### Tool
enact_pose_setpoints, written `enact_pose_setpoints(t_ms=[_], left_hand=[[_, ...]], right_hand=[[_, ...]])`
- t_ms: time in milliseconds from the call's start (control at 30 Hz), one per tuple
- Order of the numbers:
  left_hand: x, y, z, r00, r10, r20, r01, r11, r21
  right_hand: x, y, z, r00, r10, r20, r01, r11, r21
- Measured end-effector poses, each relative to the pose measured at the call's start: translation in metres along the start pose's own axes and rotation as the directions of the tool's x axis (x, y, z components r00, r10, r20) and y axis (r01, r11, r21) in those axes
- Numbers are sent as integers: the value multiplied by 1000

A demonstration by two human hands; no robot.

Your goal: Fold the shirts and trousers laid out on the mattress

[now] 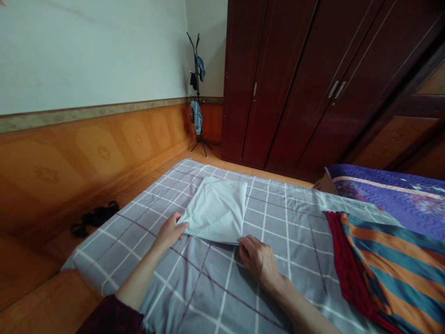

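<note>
Atop the checked bed, there lies the folded white cloth, left hand pinching one near corner in its fingers, right hand grasping the other, and gentle, even tension between them should best ease those wrinkles!

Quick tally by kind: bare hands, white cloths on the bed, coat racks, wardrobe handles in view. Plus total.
Left hand and right hand: 2
White cloth: 1
Coat rack: 1
Wardrobe handles: 3
Total: 7
</note>
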State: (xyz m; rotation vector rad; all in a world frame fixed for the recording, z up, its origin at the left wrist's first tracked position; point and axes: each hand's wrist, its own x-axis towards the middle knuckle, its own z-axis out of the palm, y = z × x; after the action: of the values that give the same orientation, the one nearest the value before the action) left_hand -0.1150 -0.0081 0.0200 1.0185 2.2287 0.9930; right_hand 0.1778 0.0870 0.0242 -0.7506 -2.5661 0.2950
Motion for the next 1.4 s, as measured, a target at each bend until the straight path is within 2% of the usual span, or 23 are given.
enact_pose_setpoints(t_ms=[67,167,267,333,433,500,567,600,633,667,700,733,833,900,967,1067,1167,1400], left_hand=[[1,2,2,1000,-11,6,11,1000,8],[2,10,1,998,-8,69,7,1000,8],[-3,29,-4,988,8,153,-6,1000,-15],[-14,49,-8,983,35,180,-28,999,-43],[-51,80,-6,971,112,213,-81,986,-149],[-82,94,4,925,185,332,-97,959,-265],[-108,100,17,808,247,535,-102,953,-287],[-116,100,23,753,262,603,-119,956,-267],[-119,99,29,716,272,643,-148,959,-241],[-117,97,33,708,283,646,-184,958,-218],[-110,96,36,728,303,616,-229,953,-198],[-99,94,38,764,327,556,-283,945,-166],[-49,93,40,865,390,316,-418,908,23],[-14,95,42,890,397,223,-430,894,127],[16,99,47,903,390,181,-422,885,196],[51,105,59,907,384,172,-419,864,280],[77,110,75,899,376,225,-432,847,309],[117,130,119,848,375,374,-469,860,203]], right_hand=[[2,1,-1,1000,13,-21,-13,1000,18],[9,1,-7,998,37,-59,-38,999,-11],[20,1,-21,996,49,-79,-53,998,-42],[26,3,-39,993,61,-98,-66,996,-54],[21,17,-72,976,116,-186,-128,990,-56],[5,32,-89,944,213,-251,-225,974,-20],[-19,51,-97,897,358,-260,-362,932,34],[-31,60,-96,868,434,-241,-434,899,59],[-43,68,-93,837,503,-213,-498,863,81],[-54,75,-88,808,560,-183,-551,828,99],[-63,81,-83,784,601,-157,-589,799,118],[-70,84,-76,764,631,-136,-616,775,142],[-79,89,-61,732,674,-96,-642,730,233],[-79,90,-57,725,685,-74,-647,714,266],[-77,91,-56,723,688,-59,-659,713,239],[-75,90,-57,737,675,-45,-662,733,155],[-75,88,-58,761,649,-28,-643,758,107],[-79,87,-54,774,632,-19,-628,772,101]])
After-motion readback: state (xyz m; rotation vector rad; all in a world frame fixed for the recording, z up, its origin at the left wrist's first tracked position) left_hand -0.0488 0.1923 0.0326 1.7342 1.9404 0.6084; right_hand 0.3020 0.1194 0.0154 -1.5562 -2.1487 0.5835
